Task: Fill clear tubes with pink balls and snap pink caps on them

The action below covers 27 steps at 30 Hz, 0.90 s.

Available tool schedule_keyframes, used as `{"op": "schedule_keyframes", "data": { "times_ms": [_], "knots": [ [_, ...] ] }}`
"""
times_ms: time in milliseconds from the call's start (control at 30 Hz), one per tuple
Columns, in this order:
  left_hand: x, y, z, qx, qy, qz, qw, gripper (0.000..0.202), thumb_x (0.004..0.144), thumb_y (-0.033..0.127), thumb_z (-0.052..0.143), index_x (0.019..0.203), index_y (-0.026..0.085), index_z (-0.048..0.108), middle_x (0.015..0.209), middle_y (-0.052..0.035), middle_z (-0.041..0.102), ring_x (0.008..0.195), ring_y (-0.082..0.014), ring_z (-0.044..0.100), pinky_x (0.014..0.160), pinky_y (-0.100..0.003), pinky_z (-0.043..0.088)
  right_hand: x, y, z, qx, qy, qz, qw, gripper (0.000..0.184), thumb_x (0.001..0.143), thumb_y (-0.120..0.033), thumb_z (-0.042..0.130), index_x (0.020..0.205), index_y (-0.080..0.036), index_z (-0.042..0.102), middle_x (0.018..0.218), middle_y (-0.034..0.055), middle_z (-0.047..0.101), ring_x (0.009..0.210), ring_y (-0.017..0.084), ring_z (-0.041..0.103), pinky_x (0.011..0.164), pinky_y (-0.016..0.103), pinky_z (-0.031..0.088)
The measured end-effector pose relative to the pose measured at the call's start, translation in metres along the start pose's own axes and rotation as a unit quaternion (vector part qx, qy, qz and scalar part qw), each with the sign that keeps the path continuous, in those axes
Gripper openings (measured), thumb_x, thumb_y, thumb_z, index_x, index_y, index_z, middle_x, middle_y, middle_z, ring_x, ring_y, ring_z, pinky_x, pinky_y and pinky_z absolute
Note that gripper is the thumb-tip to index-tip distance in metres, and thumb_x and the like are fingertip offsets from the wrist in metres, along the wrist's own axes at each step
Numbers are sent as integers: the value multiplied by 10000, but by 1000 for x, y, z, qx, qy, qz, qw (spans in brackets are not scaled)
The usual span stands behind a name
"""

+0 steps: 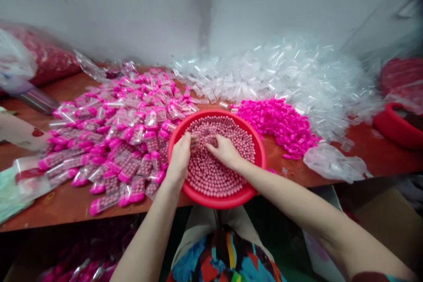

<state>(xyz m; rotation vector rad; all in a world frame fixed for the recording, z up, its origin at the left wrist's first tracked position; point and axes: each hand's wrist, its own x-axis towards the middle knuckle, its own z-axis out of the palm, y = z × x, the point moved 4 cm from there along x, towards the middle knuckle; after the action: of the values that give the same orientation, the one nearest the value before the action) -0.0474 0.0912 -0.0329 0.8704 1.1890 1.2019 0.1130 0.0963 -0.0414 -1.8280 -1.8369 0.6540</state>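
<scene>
A red basin point(261, 152) full of small pink beads point(214, 180) sits at the table's front edge. My left hand point(180, 156) is over the basin's left side, its fingers curled inward above the beads. From the right, my right hand point(225, 150) reaches in with thumb and fingers bent down at the beads. Between the fingertips there is a hazy, see-through patch; blur hides what it is. Left of the basin lies a large heap of clear cases with pink caps point(132, 163), filled with beads. Bright pink plastic parts point(277, 123) are piled to its right.
Clear plastic pieces point(280, 75) form a wide mound along the wall. A crumpled clear bag point(335, 163) lies at the right front edge, near another red bowl point(396, 128). A bag of red material point(56, 59) stands back left. Open boxes point(386, 211) are below the table.
</scene>
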Motion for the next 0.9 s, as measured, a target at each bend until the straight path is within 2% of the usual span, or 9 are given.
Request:
{"op": "schedule_keyframes", "data": {
  "times_ms": [133, 233, 367, 433, 467, 567, 733, 800, 900],
  "knots": [
    [-18, 19, -3, 64, -4, 104, 992, 370, 880, 538, 607, 944, 194, 727, 1023, -105, 739, 1016, -260, 675, 943, -391, 505, -1, -1, -1, -7, -10, -9, 1000, 536, 922, -360, 616, 1365, -83, 493, 1085, 157, 721, 950, 248, 703, 865, 375, 531],
    [-8, 53, -4, 126, -3, 200, 972, 273, 894, 449, 607, 985, 226, 735, 1024, -78, 740, 954, -242, 678, 919, -363, 510, -12, -6, -15, -52, -2, -53, 997, 499, 955, -383, 563, 1380, -135, 484, 1263, 171, 660, 1140, 266, 656, 953, 393, 513],
    [69, 100, 13, 289, 14, 305, 908, 257, 899, 376, 560, 1009, 224, 736, 954, -78, 733, 900, -250, 661, 922, -367, 487, -26, -10, -29, -89, -36, -72, 993, 290, 1008, -350, 451, 1131, -168, 639, 1107, 119, 710, 1022, 233, 687, 892, 343, 526],
    [123, 103, 37, 408, -39, 301, 861, 281, 899, 315, 505, 1004, 207, 742, 1008, -114, 730, 969, -279, 659, 978, -394, 463, -28, -10, -27, -110, -81, -64, 989, 261, 1006, -302, 442, 1021, -170, 668, 1020, 103, 730, 959, 225, 699, 869, 332, 526],
    [149, 98, 53, 487, -93, 289, 819, 304, 894, 266, 476, 1037, 205, 738, 1064, -131, 721, 1049, -292, 646, 1017, -408, 443, -28, -10, -26, -125, -103, -65, 985, 256, 1001, -281, 444, 995, -169, 674, 1002, 101, 735, 951, 231, 701, 868, 337, 525],
    [216, 74, 94, 561, -188, 269, 760, 476, 713, 107, 617, 1169, 200, 715, 1328, -152, 635, 1233, -324, 577, 1075, -418, 415, -25, -10, -19, -154, -131, -85, 976, 254, 991, -248, 441, 974, -177, 684, 989, 95, 739, 956, 251, 701, 862, 365, 528],
    [296, 16, 141, 676, -262, 213, 655, 1033, 525, -6, 700, 1495, 259, 462, 1667, -178, 186, 1378, -443, 432, 1074, -491, 416, -22, -1, -3, -183, -180, -99, 961, 214, 902, -152, 500, 988, -159, 695, 973, 126, 734, 897, 278, 707, 805, 397, 554],
    [319, -1, 151, 696, -269, 204, 634, 1048, 524, -4, 716, 1503, 257, 449, 1655, -201, 195, 1379, -466, 419, 1080, -523, 400, -24, 2, 5, -183, -198, -108, 957, 236, 848, -131, 539, 1023, -152, 696, 978, 146, 727, 907, 299, 704, 829, 424, 559],
    [339, -17, 161, 686, -253, 220, 645, 881, 586, 43, 715, 1423, 256, 540, 1601, -178, 307, 1375, -431, 426, 1100, -518, 377, -28, 2, 11, -179, -163, -109, 964, 263, 812, -130, 567, 1046, -157, 684, 989, 151, 713, 936, 311, 692, 879, 452, 552]
  ]
}}
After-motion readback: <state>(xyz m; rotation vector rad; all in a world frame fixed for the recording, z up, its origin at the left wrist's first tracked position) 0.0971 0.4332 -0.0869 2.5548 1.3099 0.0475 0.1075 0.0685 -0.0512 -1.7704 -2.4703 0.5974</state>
